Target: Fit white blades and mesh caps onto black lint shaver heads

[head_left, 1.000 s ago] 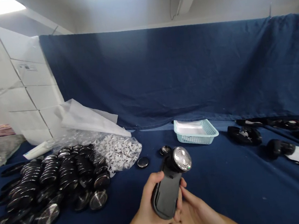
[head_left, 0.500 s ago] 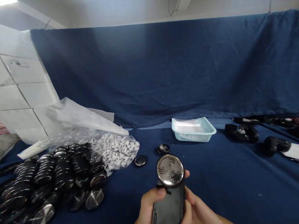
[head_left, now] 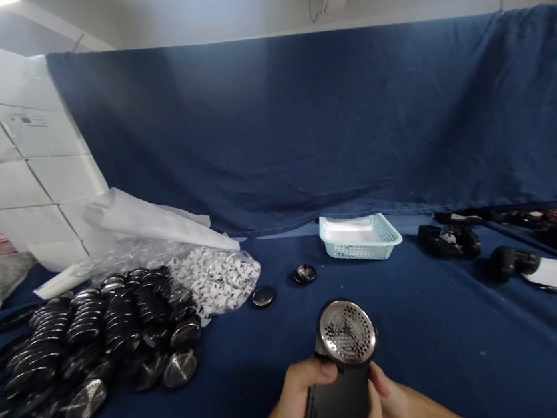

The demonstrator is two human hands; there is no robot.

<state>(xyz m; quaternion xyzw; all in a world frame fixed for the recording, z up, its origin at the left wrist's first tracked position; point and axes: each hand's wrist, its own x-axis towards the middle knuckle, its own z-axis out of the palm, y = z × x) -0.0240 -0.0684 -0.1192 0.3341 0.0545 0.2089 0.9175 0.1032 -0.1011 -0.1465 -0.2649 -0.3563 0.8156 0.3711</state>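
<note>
A black fabric shaver point(head_left: 337, 397) with a round, perforated metal head point(head_left: 347, 332) is held upright between both hands, its head pointing away from me. My left hand point(head_left: 299, 391) is closed round its left side, the thumb lying across the body just below the head. From the right, my right hand point(head_left: 388, 401) grips the other side, its fingers partly hidden behind the body. Beyond the shaver, two loose round metal-faced caps, one nearer point(head_left: 262, 297) and one farther point(head_left: 305, 274), lie on the blue cloth.
Rows of black-rimmed perforated discs point(head_left: 120, 321) cover the left side. Behind them a clear bag of small white pieces point(head_left: 216, 280) lies spread out. A light-blue basket point(head_left: 364, 251) stands at the back. Black device parts point(head_left: 511, 264) lie at right, before a blue curtain point(head_left: 299, 126).
Both hands have shifted a little to the right with the shaver, and its head now sits slightly lower in view. The grip looks the same.
</note>
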